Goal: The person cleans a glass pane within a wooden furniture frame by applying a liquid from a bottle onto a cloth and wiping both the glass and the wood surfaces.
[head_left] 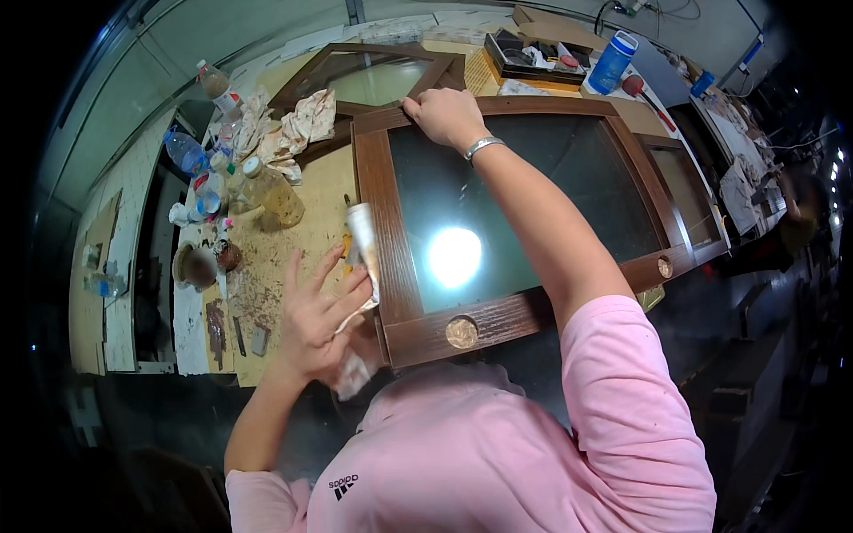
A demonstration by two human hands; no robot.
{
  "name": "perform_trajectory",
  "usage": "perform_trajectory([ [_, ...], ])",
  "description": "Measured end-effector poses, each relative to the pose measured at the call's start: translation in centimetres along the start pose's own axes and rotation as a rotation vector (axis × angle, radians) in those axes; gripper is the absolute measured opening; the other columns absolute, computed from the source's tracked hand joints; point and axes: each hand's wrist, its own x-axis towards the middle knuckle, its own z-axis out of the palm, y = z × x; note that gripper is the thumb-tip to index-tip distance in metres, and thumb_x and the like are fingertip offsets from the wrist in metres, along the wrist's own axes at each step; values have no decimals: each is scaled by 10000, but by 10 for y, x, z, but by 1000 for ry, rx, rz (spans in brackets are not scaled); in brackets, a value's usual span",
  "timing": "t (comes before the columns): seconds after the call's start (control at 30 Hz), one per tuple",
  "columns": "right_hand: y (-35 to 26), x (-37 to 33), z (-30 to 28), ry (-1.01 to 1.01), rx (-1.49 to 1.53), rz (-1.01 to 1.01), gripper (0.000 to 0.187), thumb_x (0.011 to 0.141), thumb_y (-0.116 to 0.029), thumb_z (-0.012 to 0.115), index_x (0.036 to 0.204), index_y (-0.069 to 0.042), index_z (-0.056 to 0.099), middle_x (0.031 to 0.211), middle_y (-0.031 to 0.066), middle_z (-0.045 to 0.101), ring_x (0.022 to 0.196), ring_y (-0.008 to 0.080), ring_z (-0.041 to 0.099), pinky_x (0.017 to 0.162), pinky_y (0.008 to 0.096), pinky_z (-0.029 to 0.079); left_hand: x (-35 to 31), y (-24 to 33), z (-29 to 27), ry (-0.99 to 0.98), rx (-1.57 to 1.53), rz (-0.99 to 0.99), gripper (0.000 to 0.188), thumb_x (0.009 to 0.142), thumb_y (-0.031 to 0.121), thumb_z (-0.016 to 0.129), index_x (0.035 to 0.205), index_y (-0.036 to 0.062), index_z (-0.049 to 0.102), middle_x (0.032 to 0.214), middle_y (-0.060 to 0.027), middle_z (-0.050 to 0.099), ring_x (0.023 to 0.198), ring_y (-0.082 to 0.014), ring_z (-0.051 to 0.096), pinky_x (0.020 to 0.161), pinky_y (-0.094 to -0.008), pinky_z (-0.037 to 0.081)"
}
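A brown wood-framed cabinet door [388, 204] with a glass pane lies in front of me, a round hole cut near each end of its near rail. My right hand [444, 117] reaches across the glass and grips the far rail near its left corner, fingers curled over the edge. Beside the door's left edge, my left hand [324, 324] holds a stained white rag [363, 240]. The rag runs up along the frame, and its lower end hangs below the hand, blurred. Some left fingers are spread, while the thumb side is partly hidden by the rag.
Behind lies another framed glass door [293, 87], with crumpled stained rags [298, 133] nearby. Left on the bench stand a jar of yellowish liquid [274, 197] and several plastic bottles [185, 151]. Far right are a tool tray [533, 67] and a blue bottle [613, 67].
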Motion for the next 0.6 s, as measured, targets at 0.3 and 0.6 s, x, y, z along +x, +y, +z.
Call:
perform_trajectory([
  [0.3,-4,-1,3,29,-9,-21,549,1006,-489,432,877,-67,758,881,178,736,876,325,696,870,435,457,26,-9,5,-51,-143,-28,448,794,223,726,1237,159,698,1339,-22,650,1331,-241,546,1187,-603,205],
  [0.6,2,-9,0,76,13,8,520,1004,-450,440,844,-71,757,859,168,736,872,330,698,848,450,458,90,-51,31,-119,-295,-59,403,971,256,531,1348,152,629,1452,-57,564,1422,-269,431,1197,-549,199],
])
